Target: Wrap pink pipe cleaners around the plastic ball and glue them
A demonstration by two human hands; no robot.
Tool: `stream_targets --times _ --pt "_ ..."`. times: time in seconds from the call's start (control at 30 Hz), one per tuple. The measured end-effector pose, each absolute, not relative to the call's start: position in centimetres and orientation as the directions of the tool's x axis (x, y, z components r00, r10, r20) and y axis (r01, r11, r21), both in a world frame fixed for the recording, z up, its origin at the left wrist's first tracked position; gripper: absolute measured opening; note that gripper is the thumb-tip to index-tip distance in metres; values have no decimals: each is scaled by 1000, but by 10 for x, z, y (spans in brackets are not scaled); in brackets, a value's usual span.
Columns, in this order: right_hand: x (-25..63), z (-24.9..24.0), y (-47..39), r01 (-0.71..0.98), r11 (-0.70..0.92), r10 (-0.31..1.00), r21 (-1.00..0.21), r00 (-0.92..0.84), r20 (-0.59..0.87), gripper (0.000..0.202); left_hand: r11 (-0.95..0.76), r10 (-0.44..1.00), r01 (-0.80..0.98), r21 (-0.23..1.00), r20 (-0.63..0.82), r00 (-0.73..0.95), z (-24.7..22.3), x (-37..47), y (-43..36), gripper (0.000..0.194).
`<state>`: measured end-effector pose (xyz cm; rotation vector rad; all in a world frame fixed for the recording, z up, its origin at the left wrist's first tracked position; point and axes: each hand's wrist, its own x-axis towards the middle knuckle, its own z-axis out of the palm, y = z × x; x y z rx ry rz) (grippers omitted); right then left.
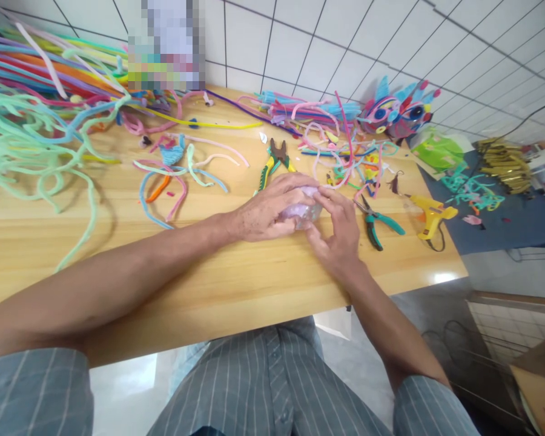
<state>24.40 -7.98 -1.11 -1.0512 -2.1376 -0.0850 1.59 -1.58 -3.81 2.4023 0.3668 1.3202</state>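
Head view: both hands [302, 212] clasp a rounded, glossy, see-through lilac object [302, 208] between them.

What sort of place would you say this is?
Probably a small craft workshop: fuzzy craft stems in many colours, a yellow glue gun and teal-handled pliers lie on the wooden table.

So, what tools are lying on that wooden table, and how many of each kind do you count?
Plier-type hand tools: 2, the green-and-yellow-handled one and the teal-and-black-handled one
Glue guns: 1, the yellow one
Total: 3
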Motion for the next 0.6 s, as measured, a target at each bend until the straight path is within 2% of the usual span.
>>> stream_targets --times 0.1,0.3,0.43,0.6 --pt "242 -17 -79 714 661 647 -232 -384 659 61 -892 394 13 451 764 511 -40 16 -15 40" --pt "234 -22 -77 734 649 612 -200 -348 710 56 -913 369 35 406 789 491 -42 18 -14 37" --pt "232 -25 -76 724 664 580 -186 -342 739 56 -906 375 22 423 775 509 -40 17 -15 39" --pt "234 -26 -77 724 653 616 -221 -339 711 59 -895 404 54 442 754 518 -37 17 -18 38"
